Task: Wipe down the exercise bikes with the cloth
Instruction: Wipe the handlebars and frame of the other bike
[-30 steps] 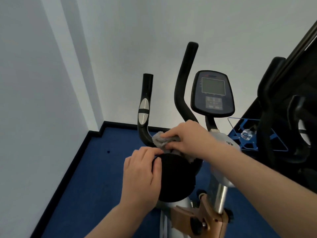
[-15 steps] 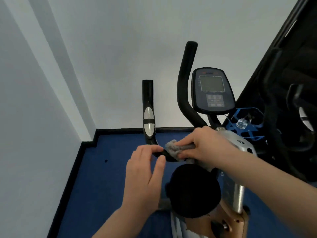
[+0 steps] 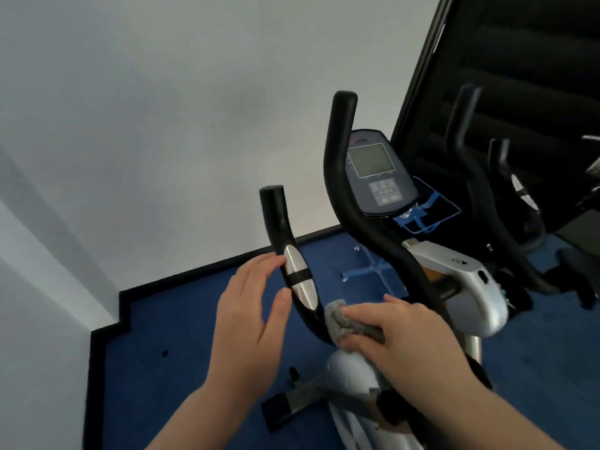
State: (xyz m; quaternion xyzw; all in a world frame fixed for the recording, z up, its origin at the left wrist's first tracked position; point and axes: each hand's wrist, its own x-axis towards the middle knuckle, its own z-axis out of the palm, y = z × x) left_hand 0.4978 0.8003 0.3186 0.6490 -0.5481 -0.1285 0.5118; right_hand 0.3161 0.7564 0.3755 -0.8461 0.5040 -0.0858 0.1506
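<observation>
Fingers [image 3: 373, 311] of the right hand [image 3: 402, 336] are curling round the grey cloth [image 3: 344, 323] and pressing it against the lower bend of the short black handlebar [image 3: 302, 284], probably so the wad is wrapping the tube and cleaning more than one side in a pass. Fingers [image 3: 259, 271] of the left hand [image 3: 246, 316] are lying nearly straight and relaxed, gripping nothing; their tips are sitting just beside the silver sensor plate [image 3: 300, 277] on that handlebar, perhaps touching the tube, which I cannot tell, and I judge they are there to steady it.

Beyond both sets of fingers, the exercise bike [image 3: 454, 280] is filling the middle of the view, with its silver housing just past the right fingers. A second exercise bike [image 3: 506, 203] is standing well apart to the right of them, dark and blurred, seemingly not yet reached. The tall curved handlebar [image 3: 344, 177] is rising above the right fingers, and the console [image 3: 376, 177] is sitting behind it, farther from the fingers. Blue floor [image 3: 181, 336] is lying below the left fingers, meeting the white wall [image 3: 162, 125] at a black skirting.

The cloth is bunched, so little clean face is touching; a slip off the curve seems the main risk
</observation>
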